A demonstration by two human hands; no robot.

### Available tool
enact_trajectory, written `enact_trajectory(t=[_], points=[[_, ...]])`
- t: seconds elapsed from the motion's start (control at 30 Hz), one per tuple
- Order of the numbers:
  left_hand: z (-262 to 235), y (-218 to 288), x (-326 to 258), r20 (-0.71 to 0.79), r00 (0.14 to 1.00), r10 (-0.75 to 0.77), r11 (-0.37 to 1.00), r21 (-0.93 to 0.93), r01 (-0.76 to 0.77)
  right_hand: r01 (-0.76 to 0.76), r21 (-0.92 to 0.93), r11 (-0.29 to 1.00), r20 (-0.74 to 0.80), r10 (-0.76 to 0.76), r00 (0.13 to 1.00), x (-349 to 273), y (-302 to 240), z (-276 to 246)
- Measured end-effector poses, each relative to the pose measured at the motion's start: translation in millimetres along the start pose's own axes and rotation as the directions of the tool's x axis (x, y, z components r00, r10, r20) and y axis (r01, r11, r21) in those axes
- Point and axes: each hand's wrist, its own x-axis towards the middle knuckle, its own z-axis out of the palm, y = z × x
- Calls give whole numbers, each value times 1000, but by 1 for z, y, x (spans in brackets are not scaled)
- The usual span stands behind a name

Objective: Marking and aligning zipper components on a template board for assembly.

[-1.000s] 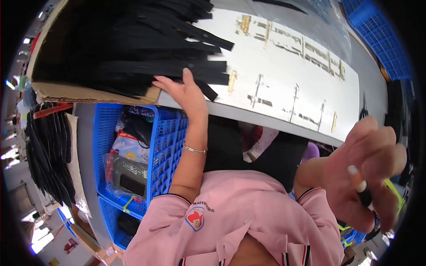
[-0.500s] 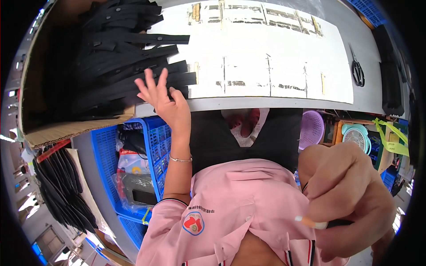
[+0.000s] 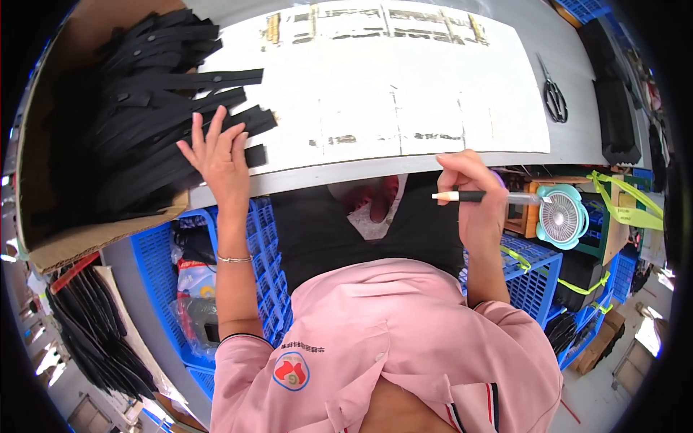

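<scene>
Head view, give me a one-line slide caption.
Left hand rests on black straps; right hand holds a pencil.

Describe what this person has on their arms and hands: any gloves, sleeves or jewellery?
No gloves: both the left hand and the right hand are bare. A thin silver-coloured bracelet circles the left wrist. The pink shirt has short sleeves, the left one with a dark-edged cuff, leaving both forearms uncovered. A round red and blue badge sits on the chest.

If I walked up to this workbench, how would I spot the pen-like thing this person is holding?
Start at the big white sheet covering the grey table. Drop to the table's near edge on the right, where the right hand is closed around a marking pencil. It is a slim black stick with a white tip, unlike the flat black straps by the left hand.
</scene>
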Motion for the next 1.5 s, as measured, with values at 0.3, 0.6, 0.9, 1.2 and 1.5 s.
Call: enact_trajectory(t=[0.3,0.6,0.9,1.2,1.5], points=[[62,143,10,170,957,235,942,-283,-181,-270,-269,924,-217,215,952,-8,37,-16],[67,190,-4,252,938,237,910,-395,-124,87,-917,388,14,-187,982,12,92,-14],[35,149,-30,395,909,133,985,-157,-76,-4,-955,297,-43,-126,991,10,92,-97],[15,108,-37,372,928,-18,996,-73,48,-12,-950,312,-52,-119,991,8,91,-106],[16,104,-41,329,944,-35,993,-96,71,-292,-459,839,-304,161,939,48,51,-16]])
